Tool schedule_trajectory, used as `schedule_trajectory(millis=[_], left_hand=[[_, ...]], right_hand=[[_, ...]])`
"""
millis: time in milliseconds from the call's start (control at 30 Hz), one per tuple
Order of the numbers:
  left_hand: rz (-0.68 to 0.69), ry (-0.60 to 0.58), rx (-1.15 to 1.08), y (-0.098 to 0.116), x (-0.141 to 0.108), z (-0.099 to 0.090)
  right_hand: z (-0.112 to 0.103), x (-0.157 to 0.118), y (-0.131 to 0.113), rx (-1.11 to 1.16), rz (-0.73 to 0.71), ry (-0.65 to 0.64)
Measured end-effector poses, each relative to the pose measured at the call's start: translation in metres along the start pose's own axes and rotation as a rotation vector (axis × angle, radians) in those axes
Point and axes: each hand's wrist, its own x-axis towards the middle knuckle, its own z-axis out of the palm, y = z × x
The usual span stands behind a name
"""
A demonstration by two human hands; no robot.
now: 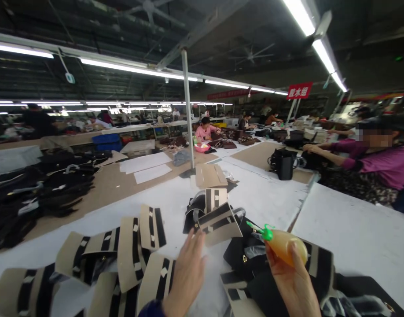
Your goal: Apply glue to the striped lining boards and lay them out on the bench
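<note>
In my right hand (294,277) is a squeeze bottle (284,247) of amber liquid with a green nozzle, tilted so the tip points up and left. My left hand (189,268) is stretched flat with nothing held, its fingertips by the lower edge of a beige panel with black stripes (220,223). That panel leans on a black bag (195,211). Several more beige-and-black striped panels (127,253) lie to the left of my left hand. Under and around my right hand are black bag pieces (261,286) and another striped panel (321,264).
A white-covered table (347,220) spreads ahead, with a cardboard piece (210,176) beside a metal post (188,110). Black pieces (46,189) are heaped at left. On the right a co-worker in a purple top (380,160) handles black material near a black bag (283,163).
</note>
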Motion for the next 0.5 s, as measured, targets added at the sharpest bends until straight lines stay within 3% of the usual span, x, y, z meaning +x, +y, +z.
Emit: schedule_trajectory(millis=[33,133,233,300,367,500], left_hand=[[0.141,-0.131,0.137,0.010,0.032,0.014],[0.393,-0.249,0.205,0.038,0.110,0.057],[0.569,-0.338,0.251,0.052,0.152,0.088],[0.554,-0.350,0.312,0.050,0.162,0.100],[0.454,-0.322,0.386,0.040,0.162,0.106],[0.290,-0.302,0.481,0.001,0.151,0.100]], right_hand=[[-0.001,0.002,-0.002,0.017,0.001,0.012],[-0.007,0.008,-0.006,0.067,-0.016,0.008],[-0.020,0.018,-0.008,0.095,-0.013,0.017],[-0.029,0.023,-0.009,0.096,-0.003,0.037],[-0.035,0.025,-0.009,0.090,-0.009,0.036],[-0.035,0.021,-0.009,0.121,-0.066,-0.016]])
